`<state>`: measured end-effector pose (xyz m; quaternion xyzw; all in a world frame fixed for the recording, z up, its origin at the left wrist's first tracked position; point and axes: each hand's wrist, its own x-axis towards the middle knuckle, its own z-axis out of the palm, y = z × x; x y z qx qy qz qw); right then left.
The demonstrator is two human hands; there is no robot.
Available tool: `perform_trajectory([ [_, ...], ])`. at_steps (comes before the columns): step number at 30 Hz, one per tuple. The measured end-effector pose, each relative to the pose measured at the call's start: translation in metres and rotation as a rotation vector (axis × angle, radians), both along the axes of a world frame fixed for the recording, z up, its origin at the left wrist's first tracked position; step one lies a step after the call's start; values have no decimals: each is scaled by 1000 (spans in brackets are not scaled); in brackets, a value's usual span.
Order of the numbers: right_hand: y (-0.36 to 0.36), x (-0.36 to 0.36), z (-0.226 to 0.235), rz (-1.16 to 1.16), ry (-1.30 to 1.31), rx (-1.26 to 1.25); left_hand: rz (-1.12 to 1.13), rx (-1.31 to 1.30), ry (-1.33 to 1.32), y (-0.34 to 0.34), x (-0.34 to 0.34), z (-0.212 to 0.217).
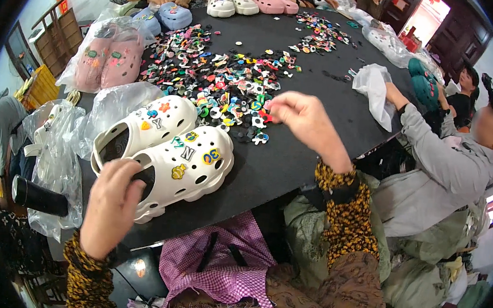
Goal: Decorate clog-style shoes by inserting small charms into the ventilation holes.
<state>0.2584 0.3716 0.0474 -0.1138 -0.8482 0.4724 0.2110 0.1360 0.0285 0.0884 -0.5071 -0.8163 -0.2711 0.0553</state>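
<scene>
Two white clogs stand side by side at the table's near edge. The near clog [191,161] carries several colourful charms on its toe, and the far clog [150,120] has a few. My left hand [112,204] is closed at the near clog's heel, its fingers curled over the rim. Over the front of a heap of small shoe charms [223,85], my right hand [310,121] is raised with thumb and fingers pinched together. Whatever it may hold is too small to make out; red and pink charms lie just beyond the fingertips.
Bagged pink clogs [106,62] stand at left, with blue clogs [173,16] behind. White and pink pairs line the far side. A black cylinder [40,196] sits by my left hand. At right, a co-worker in grey [430,168] handles a plastic bag [373,91]; another person works opposite.
</scene>
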Motion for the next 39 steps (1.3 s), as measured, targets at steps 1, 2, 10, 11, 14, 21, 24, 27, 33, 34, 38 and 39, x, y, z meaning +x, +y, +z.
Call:
perform_trajectory([
  [1,4,-8,5,-33,-17,6,1,18,50,-1,7,-6],
  [2,6,-17,9,-32,-7,3,9,2,11,-1,12,-12],
  [10,10,-84,-15,-18,46,301,159,197,-221,10,23,-33],
  [11,19,-89,-29,-5,77,326,179,218,-251,12,23,-34],
  [14,14,-97,-45,-12,42,353,212,149,-177,10,21,-42],
  [21,3,-107,-61,48,13,538,234,43,-28,17,21,-51],
  [24,-3,-102,-57,141,-85,697,237,11,-7,16,22,-52],
  [27,2,-98,-53,152,-190,849,223,38,46,17,22,-54],
  [33,14,-95,-54,-49,-209,930,211,69,80,16,21,-57],
  [34,14,-95,-51,-108,-177,932,211,72,78,16,21,-57],
  [38,13,-93,-42,-84,-28,813,223,52,79,17,22,-57],
  [39,12,-95,-41,-9,10,730,229,58,77,17,21,-58],
])
